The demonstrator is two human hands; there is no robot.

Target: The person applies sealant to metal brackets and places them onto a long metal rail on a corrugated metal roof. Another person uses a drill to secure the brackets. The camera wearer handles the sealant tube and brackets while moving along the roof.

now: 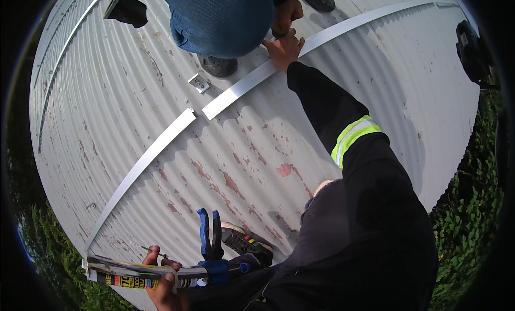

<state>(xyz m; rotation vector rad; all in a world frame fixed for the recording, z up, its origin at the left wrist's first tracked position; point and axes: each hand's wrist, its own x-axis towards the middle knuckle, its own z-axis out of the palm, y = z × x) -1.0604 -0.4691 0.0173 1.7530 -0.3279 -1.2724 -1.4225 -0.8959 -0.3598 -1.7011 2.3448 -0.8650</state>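
In my left hand (pixel 167 287), at the lower left, is a caulking gun (pixel 216 269) with blue handles, loaded with a printed sealant cartridge (pixel 120 279). My fingers wrap round its barrel. Stretched out ahead, my right hand (pixel 284 50) grips a long silver metal rail (pixel 241 89) lying across a corrugated metal roof (pixel 247 144). Close beyond it, another person's closed hand (pixel 288 15) is at the rail; what it holds is hidden. A second metal rail (pixel 147 156) runs toward the lower left, with a small gap between the two rail ends.
The other person's jeans-covered knee (pixel 220 21) and dark shoe (pixel 217 66) are just beyond the rails. Near the gap sits a small metal bracket (pixel 198 83). My shoe (pixel 244 241) stands on the roof, whose paint peels. Green plants (pixel 464 225) grow past the roof edge.
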